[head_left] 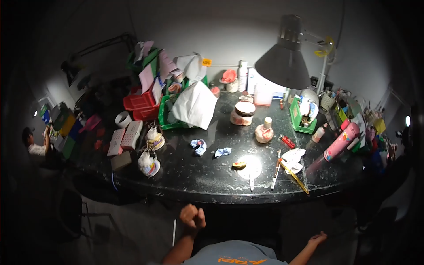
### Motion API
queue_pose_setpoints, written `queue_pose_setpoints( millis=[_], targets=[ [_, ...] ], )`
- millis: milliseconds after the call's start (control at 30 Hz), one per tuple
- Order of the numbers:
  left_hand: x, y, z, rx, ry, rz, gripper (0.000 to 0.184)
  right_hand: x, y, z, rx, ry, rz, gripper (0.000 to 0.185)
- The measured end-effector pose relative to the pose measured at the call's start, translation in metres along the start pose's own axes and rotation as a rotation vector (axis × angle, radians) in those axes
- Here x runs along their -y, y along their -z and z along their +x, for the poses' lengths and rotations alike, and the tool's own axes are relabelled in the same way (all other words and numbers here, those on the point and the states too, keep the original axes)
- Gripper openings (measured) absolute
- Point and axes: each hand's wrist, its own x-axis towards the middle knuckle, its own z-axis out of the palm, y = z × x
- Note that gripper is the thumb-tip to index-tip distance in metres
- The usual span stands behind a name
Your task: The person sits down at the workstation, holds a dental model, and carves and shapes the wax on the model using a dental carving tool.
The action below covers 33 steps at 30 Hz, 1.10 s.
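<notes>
My left hand (192, 216) is curled into a fist in front of the black table's near edge, touching nothing on it; no object shows in it. Lower right, my right hand (317, 239) hangs away from the table with its fingers stretched out, holding nothing visible. Nearest on the tabletop is a bright white disc (252, 170), with a small yellowish piece (239, 165) at its left edge and a white-ended tool (251, 182) at its front. To the right lie a slim brush-like tool (276, 170), a yellow-handled tool (297, 178) and a crumpled white tissue (293, 160).
Two plaster casts (149, 164) stand at left, near blue lumps (198, 147). Behind are a round glass bottle (264, 134), a lidded jar (242, 117) and red and green bins (140, 106). A lamp (282, 66) overhangs; a pink bottle (341, 142) lies right. Another person (37, 143) is far left.
</notes>
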Motion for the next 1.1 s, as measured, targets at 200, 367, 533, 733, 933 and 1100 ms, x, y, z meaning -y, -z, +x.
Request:
queue_pose_setpoints(
  millis=[200, 367, 533, 733, 933, 1100],
  targets=[
    [0.145, 0.033, -0.244, 0.291, -0.030, 0.685, 0.019, -0.127, 0.014, -0.018, 0.358, -0.186, -0.849, 0.068],
    [0.179, 0.040, -0.286, 0.794, 1.097, 0.795, 0.031, -0.221, 0.008, 0.062, 1.225, 0.814, -1.575, 0.056],
    [0.168, 0.046, -0.309, 0.816, 1.396, 0.393, 0.052, -0.186, -0.002, -0.051, 1.332, 0.863, -1.872, 0.046],
    [0.157, 0.044, -0.295, 0.842, 1.286, 0.345, 0.052, -0.247, 0.008, -0.002, 1.212, 0.832, -1.896, 0.050],
    [0.145, 0.040, -0.289, 0.869, 1.285, 0.395, 0.052, -0.285, 0.068, 0.067, 1.186, 0.980, -1.705, 0.053],
    [0.139, 0.043, -0.298, 0.894, 1.259, 0.439, 0.052, -0.182, 0.056, -0.047, 1.080, 0.331, -1.800, 0.052]
  ],
)
